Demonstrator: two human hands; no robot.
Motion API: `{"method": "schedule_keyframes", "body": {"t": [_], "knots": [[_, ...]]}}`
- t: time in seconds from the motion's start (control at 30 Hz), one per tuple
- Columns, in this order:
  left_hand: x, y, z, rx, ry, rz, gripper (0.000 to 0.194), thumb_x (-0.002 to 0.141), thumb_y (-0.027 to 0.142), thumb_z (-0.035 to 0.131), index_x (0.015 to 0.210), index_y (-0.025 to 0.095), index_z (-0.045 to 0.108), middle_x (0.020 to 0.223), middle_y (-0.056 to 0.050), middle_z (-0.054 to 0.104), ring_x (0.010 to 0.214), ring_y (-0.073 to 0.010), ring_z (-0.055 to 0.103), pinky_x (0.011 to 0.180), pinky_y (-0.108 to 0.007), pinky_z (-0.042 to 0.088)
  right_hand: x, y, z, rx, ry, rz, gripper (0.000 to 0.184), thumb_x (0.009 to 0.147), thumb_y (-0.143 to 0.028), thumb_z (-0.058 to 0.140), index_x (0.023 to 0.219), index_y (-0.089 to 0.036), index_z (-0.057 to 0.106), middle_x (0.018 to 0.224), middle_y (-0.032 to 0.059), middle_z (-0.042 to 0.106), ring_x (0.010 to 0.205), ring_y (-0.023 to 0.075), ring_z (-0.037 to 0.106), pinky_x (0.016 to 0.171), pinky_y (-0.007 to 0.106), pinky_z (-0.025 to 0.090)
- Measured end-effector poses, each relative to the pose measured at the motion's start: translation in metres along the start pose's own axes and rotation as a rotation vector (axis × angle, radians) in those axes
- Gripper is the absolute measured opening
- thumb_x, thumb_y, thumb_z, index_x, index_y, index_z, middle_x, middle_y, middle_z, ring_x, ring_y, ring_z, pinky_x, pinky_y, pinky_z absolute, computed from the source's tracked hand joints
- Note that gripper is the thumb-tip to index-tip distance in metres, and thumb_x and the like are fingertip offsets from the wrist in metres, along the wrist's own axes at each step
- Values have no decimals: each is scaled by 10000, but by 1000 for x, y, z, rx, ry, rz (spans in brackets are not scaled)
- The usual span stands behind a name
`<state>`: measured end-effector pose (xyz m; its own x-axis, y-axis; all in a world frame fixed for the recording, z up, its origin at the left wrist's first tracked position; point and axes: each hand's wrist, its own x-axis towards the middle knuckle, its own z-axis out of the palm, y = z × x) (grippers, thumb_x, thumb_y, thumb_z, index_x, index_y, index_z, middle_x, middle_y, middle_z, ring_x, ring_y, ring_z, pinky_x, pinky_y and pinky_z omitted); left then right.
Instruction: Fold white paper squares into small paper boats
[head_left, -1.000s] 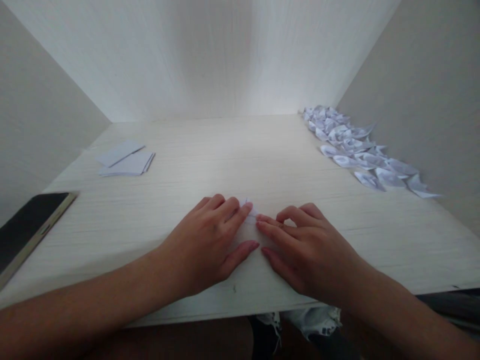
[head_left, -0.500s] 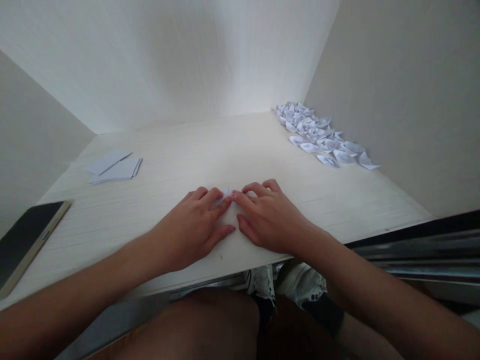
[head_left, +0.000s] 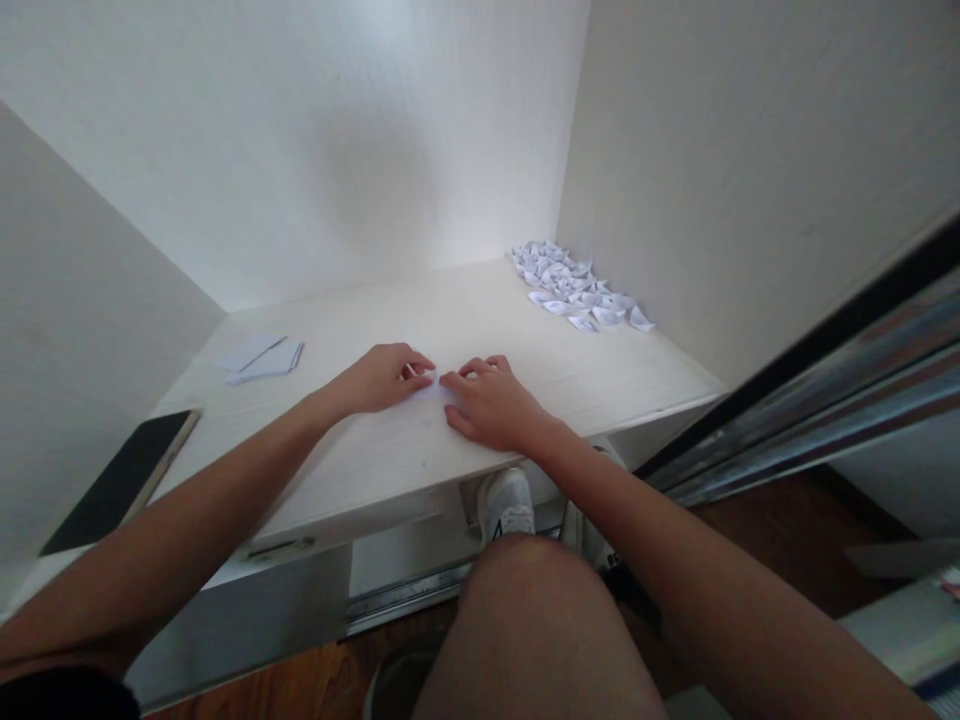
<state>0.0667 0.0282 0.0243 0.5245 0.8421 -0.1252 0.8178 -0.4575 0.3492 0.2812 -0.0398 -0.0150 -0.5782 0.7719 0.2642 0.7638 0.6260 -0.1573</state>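
A small folded piece of white paper lies on the white tabletop between my hands, mostly covered by fingers. My left hand has thumb and forefinger closed on its left side. At its right edge, my right hand rests on the table with the forefinger touching or nearly touching the paper. The right thumb stands apart from the forefinger, and the other fingers are bent. How the paper is folded is too small to make out.
At the back right, against the side wall, lies a pile of small folded paper boats. Flat paper sheets are stacked at the left. A dark phone-like slab lies beside my left forearm. The tabletop's front edge runs above my knee.
The camera view has shifted, so the table appears farther away. My left thumb has come up to meet the forefinger on the paper, where it lay apart before. The right hand keeps a similar pose.
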Motion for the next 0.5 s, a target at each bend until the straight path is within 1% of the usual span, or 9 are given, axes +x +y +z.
{"method": "schedule_keyframes", "body": {"t": [0.07, 0.13, 0.17, 0.23, 0.27, 0.33, 0.37, 0.47, 0.5], "knots": [[11, 0, -7, -23, -46, -41, 442, 858, 401, 678, 1203, 141, 768, 1057, -115, 780, 879, -241, 702, 889, -357, 526, 1, 1, 1, -1, 4, -1, 390, 1008, -347, 510, 1290, -114, 644, 1203, 215, 720, 1227, 327, 593, 1040, 483, 292], [20, 1, -12, -76, -126, -82, 405, 811, 354, 727, 1153, 142, 778, 987, -94, 787, 760, -204, 691, 804, -339, 545, 1, 2, 2, -1, 7, 1, 392, 1012, -344, 500, 1297, -116, 646, 1194, 215, 719, 1224, 327, 587, 1036, 486, 289], [23, 2, -13, -108, -158, -108, 385, 789, 332, 748, 1117, 132, 778, 970, -95, 786, 741, -199, 689, 757, -328, 552, 1, 2, 2, 0, 7, -1, 389, 1016, -346, 496, 1290, -120, 655, 1192, 214, 719, 1224, 327, 582, 1035, 487, 285], [29, 2, -14, -175, -204, -166, 339, 764, 302, 785, 1047, 118, 767, 983, -103, 782, 788, -202, 702, 724, -307, 567, 0, 2, 2, 4, 6, -6, 380, 1021, -348, 492, 1271, -129, 676, 1186, 209, 721, 1223, 327, 575, 1032, 490, 280], [31, 2, -14, -203, -225, -196, 315, 764, 289, 800, 1022, 114, 758, 983, -103, 779, 820, -204, 707, 736, -302, 576, 0, 2, 2, 7, 7, -9, 379, 1022, -349, 491, 1267, -133, 685, 1184, 207, 722, 1224, 328, 572, 1029, 491, 280], [35, 3, -14, -244, -269, -261, 292, 781, 255, 823, 1016, 106, 737, 994, -104, 767, 879, -211, 713, 778, -312, 594, 0, 2, 2, 17, 11, -13, 385, 1024, -345, 485, 1271, -140, 697, 1172, 203, 727, 1224, 331, 572, 1019, 492, 285], [36, 3, -14, -257, -292, -291, 294, 810, 253, 823, 1045, 105, 728, 1029, -106, 758, 914, -215, 713, 804, -330, 602, -1, 3, 2, 22, 14, -14, 391, 1025, -342, 481, 1277, -140, 700, 1165, 203, 729, 1223, 332, 572, 1014, 492, 289], [40, 5, -16, -291, -343, -363, 343, 959, 338, 727, 1235, 143, 670, 1229, -112, 697, 1048, -240, 700, 891, -429, 614, -2, 3, 1, 41, 18, -15, 408, 1029, -349, 478, 1283, -132, 712, 1154, 209, 733, 1219, 334, 574, 1014, 490, 298], [40, 6, -16, -305, -348, -379, 367, 986, 363, 694, 1288, 159, 647, 1285, -114, 674, 1089, -250, 691, 915, -458, 611, -3, 3, 0, 49, 19, -17, 409, 1028, -348, 482, 1283, -130, 716, 1154, 212, 734, 1217, 334, 575, 1017, 490, 301]]}}
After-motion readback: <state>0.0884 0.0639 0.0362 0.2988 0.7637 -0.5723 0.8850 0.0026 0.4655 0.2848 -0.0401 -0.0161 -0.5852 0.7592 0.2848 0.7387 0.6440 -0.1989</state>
